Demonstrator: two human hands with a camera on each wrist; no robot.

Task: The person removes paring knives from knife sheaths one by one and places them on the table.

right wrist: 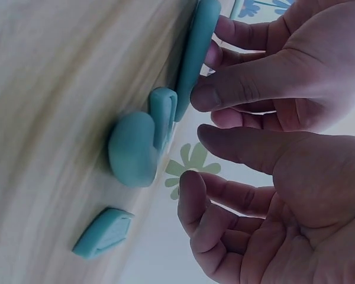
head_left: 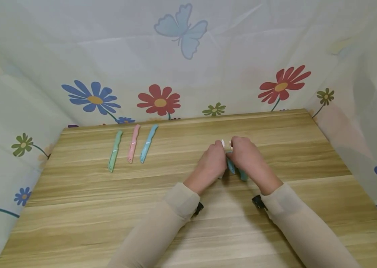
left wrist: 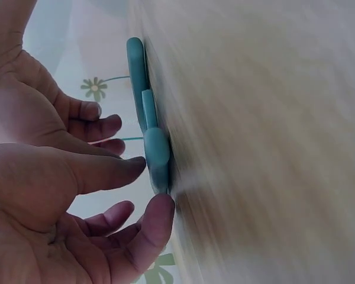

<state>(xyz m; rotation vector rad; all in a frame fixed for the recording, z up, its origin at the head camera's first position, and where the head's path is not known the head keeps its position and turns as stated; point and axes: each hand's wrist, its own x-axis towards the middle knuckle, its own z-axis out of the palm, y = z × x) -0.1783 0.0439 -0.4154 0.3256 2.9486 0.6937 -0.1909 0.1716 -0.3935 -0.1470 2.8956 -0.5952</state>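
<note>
My left hand [head_left: 211, 162] is at the middle right of the table, its thumb and fingers on either side of a long teal handle [right wrist: 198, 53], apparently a knife's. Its blade is mostly hidden; a narrow white tip [head_left: 223, 143] shows by the fingers. Close beside it, my right hand [head_left: 247, 154] hovers with loosely bent fingers. In the right wrist view, its thumb and forefinger stand apart with nothing between them. A blue sheath [head_left: 231, 166] lies between the hands. A green rounded handle [head_left: 243, 175] shows beneath the right hand, with another teal sheath-like piece [right wrist: 103, 234] beside it.
Three sheathed knives lie side by side at the back left: green [head_left: 115, 150], pink [head_left: 133, 144] and blue [head_left: 149, 143]. The wooden table [head_left: 101, 212] meets a white flower-printed cloth wall [head_left: 125, 52] at its back and sides.
</note>
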